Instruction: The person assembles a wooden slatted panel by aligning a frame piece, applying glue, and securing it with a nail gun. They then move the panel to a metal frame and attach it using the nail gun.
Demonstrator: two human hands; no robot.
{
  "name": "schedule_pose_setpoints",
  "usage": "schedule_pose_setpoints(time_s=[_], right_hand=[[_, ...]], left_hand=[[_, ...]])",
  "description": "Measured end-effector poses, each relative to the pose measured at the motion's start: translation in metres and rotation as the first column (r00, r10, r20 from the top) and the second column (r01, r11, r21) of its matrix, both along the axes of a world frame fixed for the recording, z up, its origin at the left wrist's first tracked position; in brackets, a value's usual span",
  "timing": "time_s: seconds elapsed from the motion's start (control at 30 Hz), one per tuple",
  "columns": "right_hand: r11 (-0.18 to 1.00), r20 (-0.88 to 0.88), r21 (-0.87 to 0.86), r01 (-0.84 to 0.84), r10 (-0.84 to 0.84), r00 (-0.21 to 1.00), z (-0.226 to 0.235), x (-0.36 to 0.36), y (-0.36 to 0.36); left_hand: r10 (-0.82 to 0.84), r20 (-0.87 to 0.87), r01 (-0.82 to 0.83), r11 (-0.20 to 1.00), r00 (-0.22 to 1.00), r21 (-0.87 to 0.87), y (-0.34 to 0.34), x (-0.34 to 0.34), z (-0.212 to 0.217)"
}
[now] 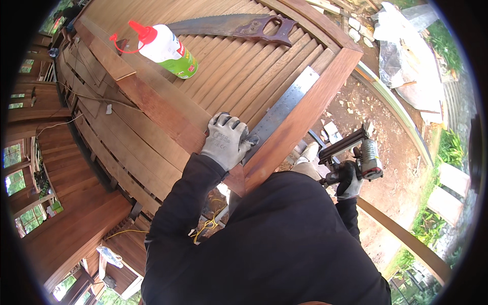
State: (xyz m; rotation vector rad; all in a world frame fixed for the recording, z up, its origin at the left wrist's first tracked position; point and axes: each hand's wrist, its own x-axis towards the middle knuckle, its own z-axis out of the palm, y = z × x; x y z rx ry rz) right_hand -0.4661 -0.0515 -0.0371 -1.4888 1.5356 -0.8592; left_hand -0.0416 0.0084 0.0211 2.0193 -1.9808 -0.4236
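My left hand, in a grey glove with dark fingertips, grips the near corner of a louvred wooden shutter's frame. Its fingers bend over the inner edge, and the thumb touches the end of a metal square. The square's long blade lies along the right-hand frame piece, over the slats. My right hand, gloved too, is closed round the handle of a nail gun, held off to the right beyond the frame. A glue bottle with a red nozzle stands on the slats.
Across the slats lies a handsaw with a brown handle. Wooden boards form a surface to the left, crossed by a thin cable. Scraps litter the earth at right, near plastic sheeting. A yellow cord hangs below the corner.
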Motion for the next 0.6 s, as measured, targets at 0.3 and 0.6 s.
schedule_pose_setpoints(time_s=[0.3,0.6], right_hand=[[0.998,-0.042,-0.05,-0.037,0.035,0.999,0.003,0.004,0.0],[1.0,-0.015,0.003,-0.005,0.005,1.0,0.003,0.004,0.001]], left_hand=[[-0.024,0.031,0.023,1.0,0.999,0.008,-0.001,0.0,0.004],[-0.011,-0.009,0.011,0.999,1.0,0.045,0.0,0.001,0.001]])
